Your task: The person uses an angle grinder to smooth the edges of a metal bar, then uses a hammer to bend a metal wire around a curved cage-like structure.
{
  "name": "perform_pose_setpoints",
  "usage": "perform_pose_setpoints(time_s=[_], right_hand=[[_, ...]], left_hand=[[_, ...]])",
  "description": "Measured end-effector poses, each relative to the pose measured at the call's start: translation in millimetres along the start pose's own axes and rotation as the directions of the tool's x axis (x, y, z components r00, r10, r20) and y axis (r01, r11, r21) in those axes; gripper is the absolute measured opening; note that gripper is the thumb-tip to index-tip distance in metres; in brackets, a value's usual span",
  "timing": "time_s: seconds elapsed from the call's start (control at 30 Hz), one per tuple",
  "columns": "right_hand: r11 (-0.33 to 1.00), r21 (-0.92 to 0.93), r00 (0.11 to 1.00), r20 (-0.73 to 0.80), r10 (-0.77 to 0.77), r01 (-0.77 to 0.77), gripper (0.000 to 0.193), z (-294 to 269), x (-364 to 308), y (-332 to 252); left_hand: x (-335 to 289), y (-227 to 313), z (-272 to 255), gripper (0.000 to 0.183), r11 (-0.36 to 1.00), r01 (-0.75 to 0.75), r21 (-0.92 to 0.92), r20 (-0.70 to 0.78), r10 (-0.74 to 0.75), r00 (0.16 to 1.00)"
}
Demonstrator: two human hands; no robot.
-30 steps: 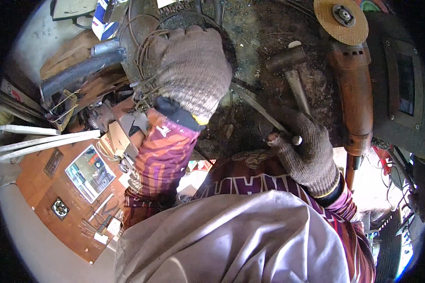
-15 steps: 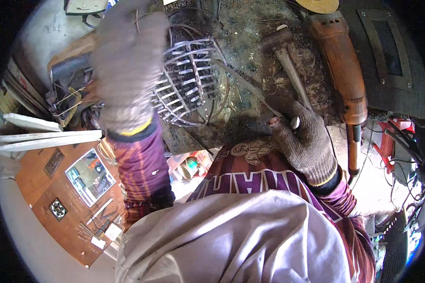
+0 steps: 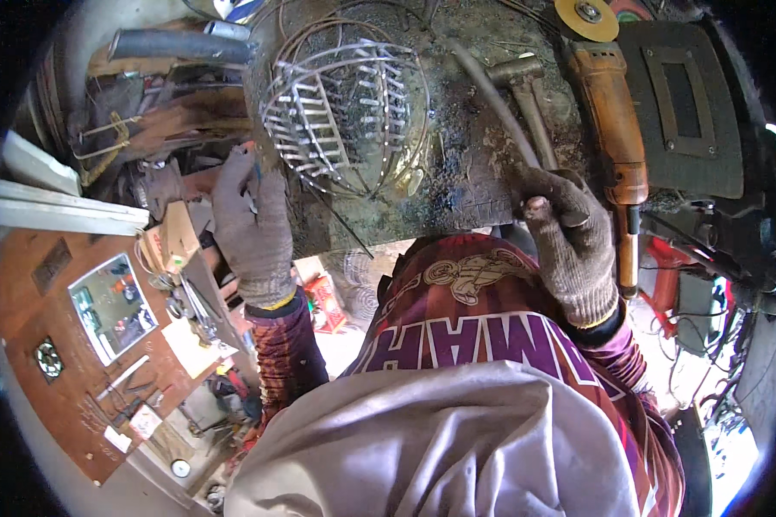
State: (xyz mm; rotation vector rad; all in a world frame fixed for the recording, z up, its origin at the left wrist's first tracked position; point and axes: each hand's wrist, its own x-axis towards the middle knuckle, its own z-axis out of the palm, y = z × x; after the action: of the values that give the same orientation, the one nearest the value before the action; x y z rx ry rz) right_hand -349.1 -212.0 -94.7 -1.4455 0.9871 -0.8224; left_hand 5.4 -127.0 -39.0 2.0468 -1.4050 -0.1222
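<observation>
My left hand, in a grey knitted glove, is beside the bench's left front edge. Its fingers are stretched out and apart, with nothing plainly held. To its upper right, a round cage of bent metal rods rests on the dark workbench, rows of short bars fixed across it. My right hand, gloved too, is closed around the near end of a long thin metal rod. The rod slants away to the upper left. Just beyond that hand lies a hammer, partly behind the rod.
An orange angle grinder with a yellow disc lies right of the hammer. Farther right is a dark welding mask. Left of the bench are a grey pipe and assorted scrap. A brown board stands lower left.
My left hand, blurred over the cage before, has drawn back toward me to the bench's left edge. The rod in my right hand has swung more upright. The whole view has shifted.
</observation>
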Motion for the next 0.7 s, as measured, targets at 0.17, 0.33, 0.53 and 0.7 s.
perform_pose_setpoints(time_s=[0.17, 0.33, 0.53, 0.7], right_hand=[[0.937, -0.343, 0.997, 0.009, -0.074, 0.073, 0.024, -9, 24, -6], [0.869, -0.488, 0.994, -0.013, -0.106, 0.086, 0.028, 1, 52, -10], [0.719, -0.694, 0.996, -0.03, -0.088, 0.043, 0.037, 47, 61, -12], [0.478, -0.877, 0.996, -0.002, -0.085, 0.039, 0.031, 101, 51, 25]], left_hand=[[-58, -21, 13, 0.042, 0.981, -0.042, 0.19, -0.141, 0.07, 0.988], [-90, -34, 24, 0.042, 0.965, 0.002, 0.261, -0.079, 0.019, 0.997], [-86, -60, 22, 0.031, 0.954, -0.107, 0.281, 0.061, 0.094, 0.994], [-75, -80, 9, 0.027, 0.934, -0.305, 0.187, 0.147, 0.28, 0.949]])
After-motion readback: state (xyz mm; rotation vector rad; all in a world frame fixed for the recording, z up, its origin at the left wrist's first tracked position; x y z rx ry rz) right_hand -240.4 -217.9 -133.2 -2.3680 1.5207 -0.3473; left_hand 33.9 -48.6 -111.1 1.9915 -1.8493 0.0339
